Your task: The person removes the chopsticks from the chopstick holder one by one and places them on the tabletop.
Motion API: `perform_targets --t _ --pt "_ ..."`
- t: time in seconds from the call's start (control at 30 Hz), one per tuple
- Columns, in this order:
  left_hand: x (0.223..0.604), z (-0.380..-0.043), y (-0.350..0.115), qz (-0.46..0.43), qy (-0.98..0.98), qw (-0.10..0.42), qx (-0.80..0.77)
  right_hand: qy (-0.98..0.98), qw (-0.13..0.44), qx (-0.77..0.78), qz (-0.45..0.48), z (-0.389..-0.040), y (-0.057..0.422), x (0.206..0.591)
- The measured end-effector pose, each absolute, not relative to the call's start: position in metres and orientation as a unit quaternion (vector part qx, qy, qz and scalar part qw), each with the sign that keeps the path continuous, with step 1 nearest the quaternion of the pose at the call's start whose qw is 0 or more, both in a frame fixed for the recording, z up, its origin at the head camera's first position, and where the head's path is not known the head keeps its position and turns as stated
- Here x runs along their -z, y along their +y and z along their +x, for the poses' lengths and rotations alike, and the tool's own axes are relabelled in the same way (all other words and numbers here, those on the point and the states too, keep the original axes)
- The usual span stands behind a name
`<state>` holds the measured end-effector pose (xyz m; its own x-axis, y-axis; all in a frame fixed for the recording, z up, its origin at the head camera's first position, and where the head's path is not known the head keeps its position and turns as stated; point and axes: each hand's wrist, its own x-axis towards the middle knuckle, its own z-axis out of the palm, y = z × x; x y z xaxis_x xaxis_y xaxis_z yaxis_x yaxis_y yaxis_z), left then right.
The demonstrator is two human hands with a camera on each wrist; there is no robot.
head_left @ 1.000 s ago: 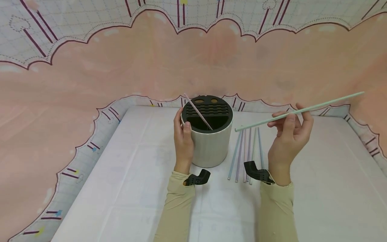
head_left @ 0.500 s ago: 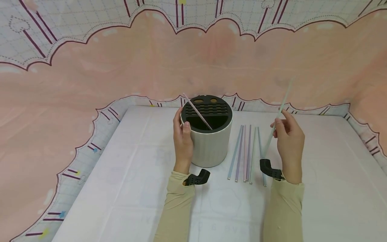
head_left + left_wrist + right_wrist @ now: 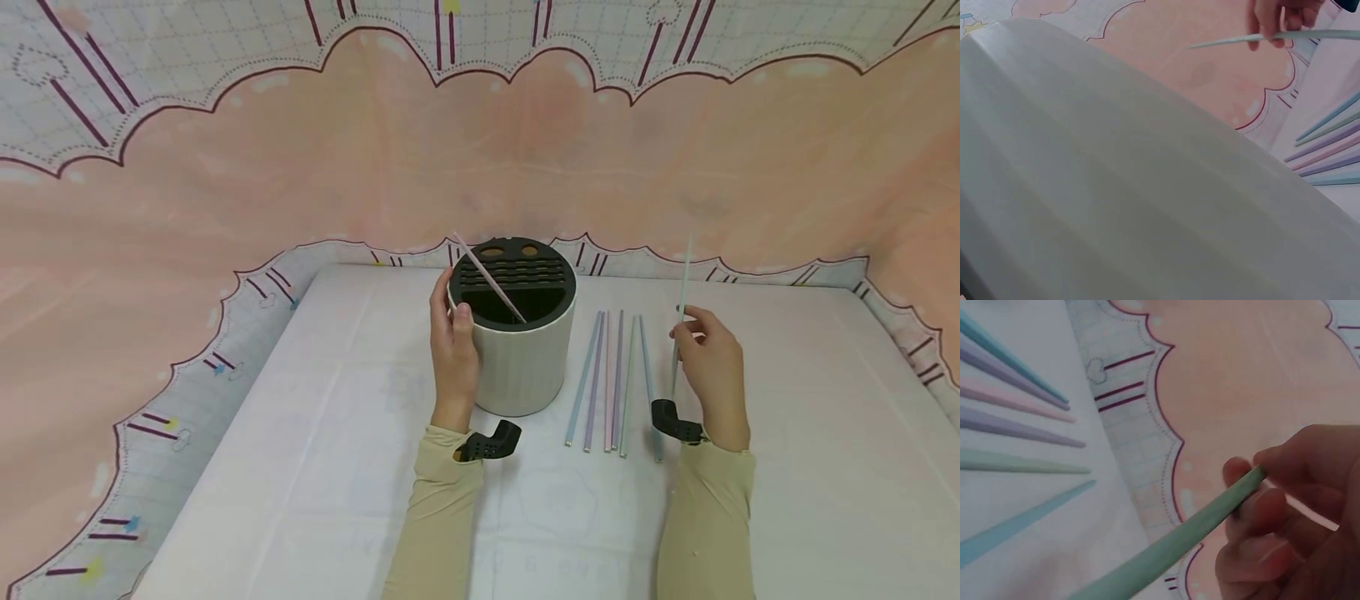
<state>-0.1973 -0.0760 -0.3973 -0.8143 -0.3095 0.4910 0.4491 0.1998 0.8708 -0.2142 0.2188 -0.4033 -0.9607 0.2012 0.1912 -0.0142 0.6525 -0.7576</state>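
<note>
In the head view, my left hand (image 3: 454, 354) grips the left side of a ribbed white utensil holder (image 3: 521, 375) with a black slotted top (image 3: 517, 271). A pink chopstick (image 3: 489, 277) leans out of its large opening, tilted to the left. To the right, my right hand (image 3: 711, 358) pinches a light green chopstick (image 3: 1188, 534) between thumb and fingers, above the table. That chopstick stands near upright in the head view, and its lower end passes behind the black wrist mount. The left wrist view is mostly filled by the holder's wall.
Several pastel chopsticks lie side by side between the holder and my right hand, among them a pink chopstick (image 3: 607, 383) and a blue chopstick (image 3: 647, 358). They rest on a white-covered table (image 3: 337, 467). A patterned peach cloth (image 3: 300, 183) rises behind.
The green chopstick has swung from slanting far right to nearly upright. My right hand has turned and come lower, close to the lying chopsticks. My left hand and the holder stay put.
</note>
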Motion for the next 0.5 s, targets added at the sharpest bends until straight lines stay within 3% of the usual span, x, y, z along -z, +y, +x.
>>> perform_targets --t 0.5 --pt "0.396 -0.196 -0.076 -0.043 -0.719 0.299 0.626 -0.912 -0.03 -0.397 -0.1 -0.225 0.226 0.433"
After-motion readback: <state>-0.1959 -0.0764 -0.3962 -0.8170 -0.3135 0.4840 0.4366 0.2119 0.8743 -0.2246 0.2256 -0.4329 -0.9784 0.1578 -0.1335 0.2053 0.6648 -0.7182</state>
